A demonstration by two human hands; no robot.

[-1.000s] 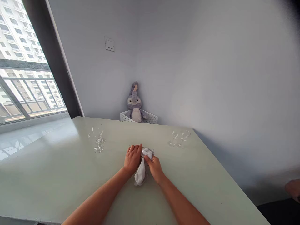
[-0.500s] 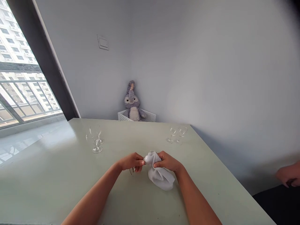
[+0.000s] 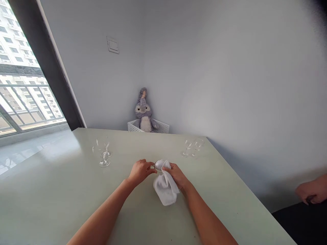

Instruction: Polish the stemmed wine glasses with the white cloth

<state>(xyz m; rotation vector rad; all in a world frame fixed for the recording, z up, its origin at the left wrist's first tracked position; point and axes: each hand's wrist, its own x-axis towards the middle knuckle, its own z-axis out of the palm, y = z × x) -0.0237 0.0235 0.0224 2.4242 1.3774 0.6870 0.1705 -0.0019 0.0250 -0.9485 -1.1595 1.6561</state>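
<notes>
Over the middle of the table, a stemmed glass [image 3: 158, 165] lies tilted on its side between my two hands. My left hand [image 3: 141, 171] pinches it by the stem end, fingers closed; the foot is hidden behind that hand. My right hand [image 3: 174, 174] grips a white cloth [image 3: 166, 192] that wraps the far side of the bowl, and its lower part hangs down. Whether the cloth also reaches inside the bowl I cannot tell.
Two stemmed glasses [image 3: 104, 160] stand at the left of the pale table [image 3: 133, 217], and two more glasses [image 3: 197, 146] at the back right. Behind the far edge, a plush toy [image 3: 145, 114] sits in a white basket [image 3: 163, 128]. Another person's hand [image 3: 313, 190] shows at far right.
My hands have moved slightly away from me with the glass and cloth. The left hand has turned over the stem end, and the cloth's hanging part has swung left, baring more of the bowl.
</notes>
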